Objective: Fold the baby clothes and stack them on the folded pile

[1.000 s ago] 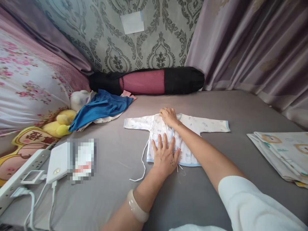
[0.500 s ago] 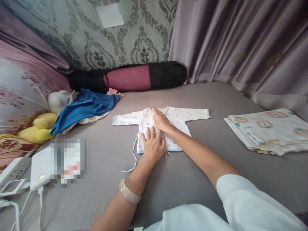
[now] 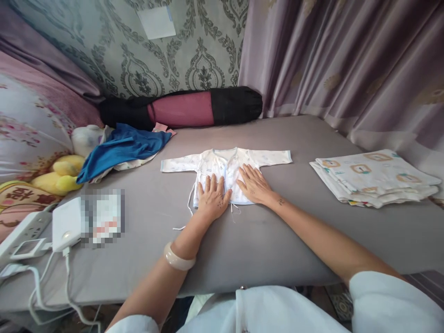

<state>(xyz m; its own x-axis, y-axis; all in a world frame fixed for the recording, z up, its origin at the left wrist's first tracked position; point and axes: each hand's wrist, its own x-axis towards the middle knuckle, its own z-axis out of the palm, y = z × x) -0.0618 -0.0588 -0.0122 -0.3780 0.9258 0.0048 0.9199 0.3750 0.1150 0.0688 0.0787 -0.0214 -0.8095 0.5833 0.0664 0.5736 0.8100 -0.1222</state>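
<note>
Shirt (image 3: 229,167) lies beneath left grip (image 3: 212,198) and right grip (image 3: 255,186), extending toward twelve o'clock. Both grips flat, released. Fabric white, printed, blue-trimmed.

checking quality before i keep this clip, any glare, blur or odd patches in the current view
In the head view, the left hand, right hand and small shirt look fairly sharp; also in the head view, a pixelated block beside the white box hides detail, and the curtain carries a soft sheen along its folds.
</note>
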